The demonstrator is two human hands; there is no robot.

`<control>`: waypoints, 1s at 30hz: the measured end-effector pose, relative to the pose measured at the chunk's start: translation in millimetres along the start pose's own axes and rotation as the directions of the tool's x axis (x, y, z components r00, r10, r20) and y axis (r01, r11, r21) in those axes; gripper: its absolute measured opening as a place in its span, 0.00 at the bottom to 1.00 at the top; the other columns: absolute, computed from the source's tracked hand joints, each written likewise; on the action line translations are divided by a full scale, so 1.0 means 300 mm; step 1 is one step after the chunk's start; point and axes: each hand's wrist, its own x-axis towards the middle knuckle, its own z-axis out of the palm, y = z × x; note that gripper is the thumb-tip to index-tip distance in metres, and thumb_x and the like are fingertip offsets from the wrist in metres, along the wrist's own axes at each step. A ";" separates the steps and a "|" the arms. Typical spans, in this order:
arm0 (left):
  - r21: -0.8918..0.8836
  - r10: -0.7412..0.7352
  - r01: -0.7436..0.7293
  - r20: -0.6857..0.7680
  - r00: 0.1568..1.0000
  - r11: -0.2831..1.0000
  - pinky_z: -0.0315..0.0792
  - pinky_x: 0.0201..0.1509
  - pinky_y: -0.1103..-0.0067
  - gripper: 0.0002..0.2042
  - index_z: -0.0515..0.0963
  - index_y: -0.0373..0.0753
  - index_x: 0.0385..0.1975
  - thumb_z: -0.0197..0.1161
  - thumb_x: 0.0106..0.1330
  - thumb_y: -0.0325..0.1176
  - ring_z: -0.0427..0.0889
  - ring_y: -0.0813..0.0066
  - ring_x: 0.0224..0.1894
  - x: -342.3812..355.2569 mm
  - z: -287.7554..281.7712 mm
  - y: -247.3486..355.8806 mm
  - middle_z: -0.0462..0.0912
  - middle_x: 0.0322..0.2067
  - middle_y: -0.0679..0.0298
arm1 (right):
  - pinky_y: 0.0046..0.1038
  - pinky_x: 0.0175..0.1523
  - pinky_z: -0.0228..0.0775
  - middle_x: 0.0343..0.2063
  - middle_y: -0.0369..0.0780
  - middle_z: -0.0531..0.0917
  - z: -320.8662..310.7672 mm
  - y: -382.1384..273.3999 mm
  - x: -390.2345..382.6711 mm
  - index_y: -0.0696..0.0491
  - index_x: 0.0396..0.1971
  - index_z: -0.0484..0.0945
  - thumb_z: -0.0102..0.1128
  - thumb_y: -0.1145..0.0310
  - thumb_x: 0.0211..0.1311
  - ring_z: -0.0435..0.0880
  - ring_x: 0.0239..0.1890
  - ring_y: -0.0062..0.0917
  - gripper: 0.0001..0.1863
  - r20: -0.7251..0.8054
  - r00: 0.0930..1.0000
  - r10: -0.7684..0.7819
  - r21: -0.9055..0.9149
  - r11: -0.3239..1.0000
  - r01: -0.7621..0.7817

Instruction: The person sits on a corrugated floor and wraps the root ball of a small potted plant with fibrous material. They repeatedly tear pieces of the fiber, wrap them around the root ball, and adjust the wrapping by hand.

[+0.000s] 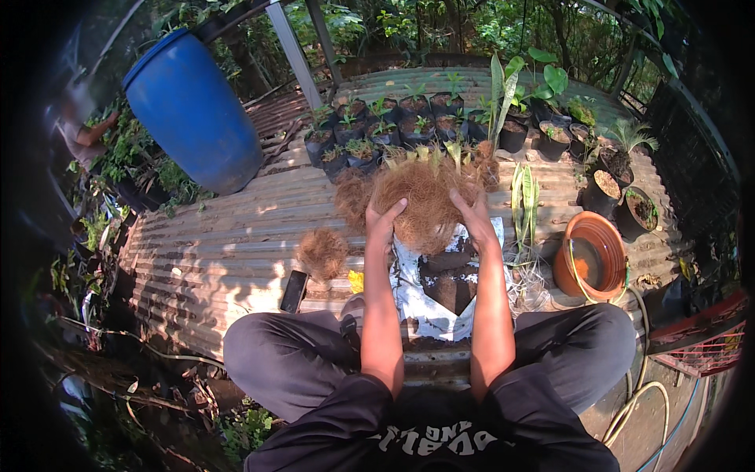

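Between my two hands is a large ball of brown coconut fibre (421, 200), raised above a white sheet. My left hand (383, 223) grips its left side, thumb on top. On the other side my right hand (474, 216) presses against the fibre with its fingers. Dark soil (452, 279) lies on the white sheet (407, 289) below, between my forearms. A smaller clump of fibre (322, 253) rests to the left, and another brown clump (353, 197) sits just behind my left hand. Long green-yellow leaf cuttings (524, 200) lie right of my right hand.
Corrugated metal sheeting (212, 252) forms the surface. Black-bagged seedlings (384, 130) stand at the back, near a blue barrel (193, 110). An orange bucket (590, 256), a hose (646, 346) and a red crate (704, 338) are right. A phone (294, 291) lies left; a person (82, 134) stands far left.
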 end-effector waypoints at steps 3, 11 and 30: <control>0.146 -0.133 0.127 0.033 0.991 0.981 0.72 0.57 0.73 0.25 0.70 0.34 0.59 0.68 0.61 0.26 0.78 0.69 0.52 -0.020 -0.023 0.008 0.80 0.52 0.59 | 0.36 0.71 0.50 0.66 0.51 0.64 -0.017 -0.018 -0.017 0.59 0.68 0.58 0.63 0.40 0.58 0.61 0.69 0.39 0.48 0.023 1.000 0.005 0.098 0.995 -0.007; 0.455 -0.150 0.097 0.081 0.985 0.885 0.67 0.60 0.74 0.26 0.72 0.32 0.58 0.66 0.66 0.43 0.78 0.71 0.52 0.021 -0.045 -0.090 0.81 0.51 0.59 | 0.28 0.58 0.67 0.47 0.47 0.84 0.053 0.062 0.011 0.62 0.51 0.79 0.63 0.53 0.63 0.81 0.51 0.32 0.27 -0.141 0.983 -0.121 -0.089 0.990 0.109; 0.346 -0.211 0.149 0.149 0.966 0.926 0.67 0.60 0.73 0.28 0.69 0.33 0.57 0.71 0.58 0.34 0.73 0.69 0.58 0.029 -0.060 -0.021 0.74 0.56 0.53 | 0.31 0.58 0.69 0.49 0.45 0.82 -0.078 -0.027 -0.021 0.61 0.56 0.73 0.70 0.56 0.57 0.79 0.52 0.29 0.33 0.222 0.975 0.004 -0.289 0.955 0.062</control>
